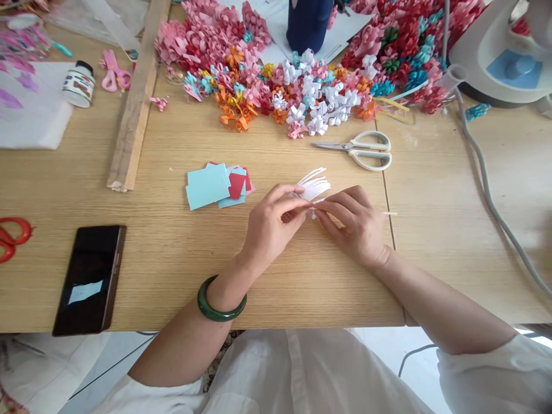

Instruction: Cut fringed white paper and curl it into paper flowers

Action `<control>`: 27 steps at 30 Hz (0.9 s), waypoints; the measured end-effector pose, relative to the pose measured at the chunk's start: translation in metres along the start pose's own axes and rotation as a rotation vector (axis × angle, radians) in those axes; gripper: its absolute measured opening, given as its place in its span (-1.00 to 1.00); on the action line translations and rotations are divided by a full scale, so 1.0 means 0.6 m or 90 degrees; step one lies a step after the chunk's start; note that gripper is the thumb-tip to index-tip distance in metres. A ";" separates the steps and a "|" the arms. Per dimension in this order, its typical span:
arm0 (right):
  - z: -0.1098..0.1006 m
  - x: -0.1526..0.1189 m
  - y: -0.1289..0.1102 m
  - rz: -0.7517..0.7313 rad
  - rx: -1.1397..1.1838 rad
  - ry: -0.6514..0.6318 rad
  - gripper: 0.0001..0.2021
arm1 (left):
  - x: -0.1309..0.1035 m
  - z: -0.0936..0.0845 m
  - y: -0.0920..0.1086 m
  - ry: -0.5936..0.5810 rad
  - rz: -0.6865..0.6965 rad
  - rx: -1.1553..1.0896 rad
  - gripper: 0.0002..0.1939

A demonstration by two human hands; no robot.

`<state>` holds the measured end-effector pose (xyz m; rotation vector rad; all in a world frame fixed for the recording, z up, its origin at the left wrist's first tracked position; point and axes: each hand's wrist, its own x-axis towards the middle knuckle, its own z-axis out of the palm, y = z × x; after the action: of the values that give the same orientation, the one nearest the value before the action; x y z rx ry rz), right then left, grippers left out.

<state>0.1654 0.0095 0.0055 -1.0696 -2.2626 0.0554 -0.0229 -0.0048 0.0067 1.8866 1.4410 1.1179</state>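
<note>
In front of me a piece of white paper cut into a fringe of strips (314, 187) sits at my fingertips. My left hand (273, 218) pinches it near its lower edge, thumb and forefinger closed. My right hand (356, 227) is closed too, its fingertips meeting the left ones at a white strip. A thin pale stick (390, 213) pokes out past the right hand's outer side; the rest of it is hidden by the fingers. Left of my hands lies a small pile of light blue and red paper cards (208, 185). Grey-handled scissors (368, 150) rest beyond my right hand.
Curled paper flowers (319, 95) in many colours heap along the back around a dark blue container (308, 26). At left are a wooden bar (138, 103), phone (88, 276), red-handled scissors (12, 237), pink scissors (114, 72) and bottle (80, 84). A grey cable (487, 178) crosses the right.
</note>
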 end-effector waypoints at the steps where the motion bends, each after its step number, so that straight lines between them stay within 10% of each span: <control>1: 0.001 0.000 0.000 0.001 0.002 -0.001 -0.91 | 0.000 0.000 -0.001 -0.002 0.007 0.010 -0.90; 27: -0.038 0.033 0.109 -0.090 0.136 -0.167 -0.82 | -0.002 0.005 -0.018 -0.024 0.159 0.206 -0.87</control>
<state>0.2134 0.0627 0.0152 -0.8266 -2.4916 0.3906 -0.0261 -0.0024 -0.0039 2.3536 1.4656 0.9964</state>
